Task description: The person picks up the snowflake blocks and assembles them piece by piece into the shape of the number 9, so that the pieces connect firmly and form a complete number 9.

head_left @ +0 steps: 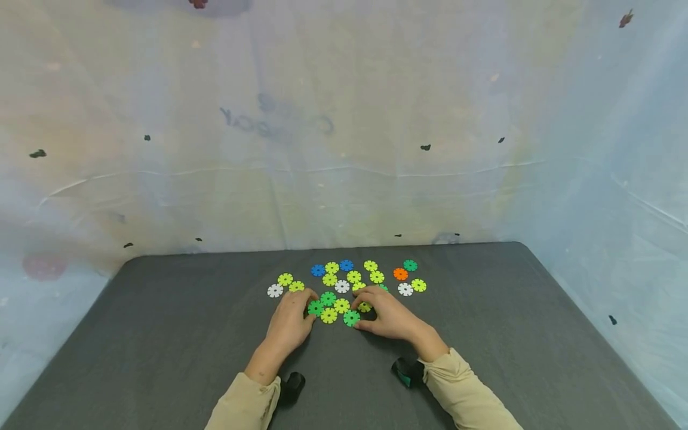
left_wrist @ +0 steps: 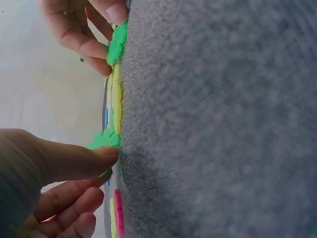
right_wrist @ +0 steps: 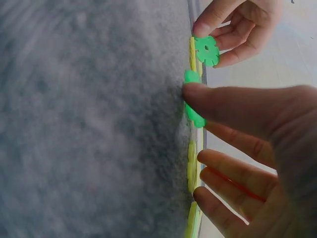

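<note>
My left hand (head_left: 291,318) pinches a green interlocking plastic disc (head_left: 315,308) between thumb and fingers. In the right wrist view this notched disc (right_wrist: 206,50) stands tilted up from the table. Thumb and finger of my right hand (head_left: 388,315) grip another green disc (head_left: 352,318), low at the table surface; its edge shows in the left wrist view (left_wrist: 117,44). Between the hands lie a yellow disc (head_left: 329,315), a second yellow disc (head_left: 341,305) and a green one (head_left: 328,298). Another yellow disc (head_left: 365,307) is partly hidden by the right hand's fingers.
Beyond the hands, several more discs lie flat, among them blue (head_left: 318,270), white (head_left: 405,289), orange (head_left: 400,273) and dark green (head_left: 410,265). Grey cloth covers the table (head_left: 177,334). A pale sheet (head_left: 344,203) hangs behind its far edge.
</note>
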{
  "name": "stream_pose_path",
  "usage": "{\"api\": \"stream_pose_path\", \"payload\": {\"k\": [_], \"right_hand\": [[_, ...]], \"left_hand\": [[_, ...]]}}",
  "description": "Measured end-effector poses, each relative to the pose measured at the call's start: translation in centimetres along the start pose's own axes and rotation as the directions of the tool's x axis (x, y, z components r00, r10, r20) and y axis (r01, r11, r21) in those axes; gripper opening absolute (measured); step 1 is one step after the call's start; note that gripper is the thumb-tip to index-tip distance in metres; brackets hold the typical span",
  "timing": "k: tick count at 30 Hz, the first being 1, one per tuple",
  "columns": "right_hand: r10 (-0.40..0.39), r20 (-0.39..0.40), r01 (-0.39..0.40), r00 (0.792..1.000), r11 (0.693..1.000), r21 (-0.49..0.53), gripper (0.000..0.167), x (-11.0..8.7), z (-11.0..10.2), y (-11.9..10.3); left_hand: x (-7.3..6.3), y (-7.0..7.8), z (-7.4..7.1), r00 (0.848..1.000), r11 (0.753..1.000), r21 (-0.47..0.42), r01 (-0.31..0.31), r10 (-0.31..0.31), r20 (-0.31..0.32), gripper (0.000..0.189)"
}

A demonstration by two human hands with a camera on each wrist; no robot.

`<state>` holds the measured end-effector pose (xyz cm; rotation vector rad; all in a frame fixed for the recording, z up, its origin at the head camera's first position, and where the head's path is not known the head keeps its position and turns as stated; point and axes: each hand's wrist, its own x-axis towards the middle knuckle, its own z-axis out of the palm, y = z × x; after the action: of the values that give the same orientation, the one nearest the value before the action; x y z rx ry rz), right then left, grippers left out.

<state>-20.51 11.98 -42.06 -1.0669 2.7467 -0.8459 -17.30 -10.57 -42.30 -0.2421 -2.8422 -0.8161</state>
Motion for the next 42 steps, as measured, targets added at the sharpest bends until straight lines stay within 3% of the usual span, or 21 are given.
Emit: {"api": "stream_pose_path", "payload": {"k": [9,13,17,23,31,38,42], "right_hand": [[0.022,-0.039,-0.018,0.999,0.996,0.088,0.019,-0.1,0.6,0.1],[0.018,-0.051,-0.010,0.999,0.989,0.146,0.012,-0.5,0.8,0.3],[-0.005,-0.092,0.023,0.996,0.979,0.201,0.010,-0.6,0.9,0.4],[0.016,-0.119,0.014,0.993,0.970,0.244,0.010,-0.5,0.6,0.3],[0.082,-0.143,-0.028,0.986,0.938,0.346,0.009,-0.5,-0.2,-0.2],[0.115,-0.145,-0.039,0.983,0.896,0.443,0.012,-0.9,-1.8,-4.2],[0.143,-0.163,-0.054,0.976,0.887,0.458,0.012,-0.8,-1.8,-4.6]], "left_hand": [[-0.7,-0.2,0.5,0.999,0.997,-0.076,-0.021,0.018,-0.041,0.019],[-1.0,-0.4,1.0,0.999,0.978,-0.205,-0.030,0.022,-0.041,0.021],[-0.9,-0.5,1.1,1.000,0.925,-0.380,0.015,-0.023,-0.016,0.021],[-0.8,0.0,0.8,0.991,0.861,-0.493,0.120,-0.132,0.010,0.021],[-0.5,1.2,1.1,0.986,0.736,-0.660,0.151,-0.163,0.043,0.023],[-0.8,1.7,1.1,0.978,0.643,-0.741,0.194,-0.188,0.093,0.027],[-0.6,1.9,1.2,0.972,0.587,-0.778,0.225,-0.187,0.140,0.033]]}}
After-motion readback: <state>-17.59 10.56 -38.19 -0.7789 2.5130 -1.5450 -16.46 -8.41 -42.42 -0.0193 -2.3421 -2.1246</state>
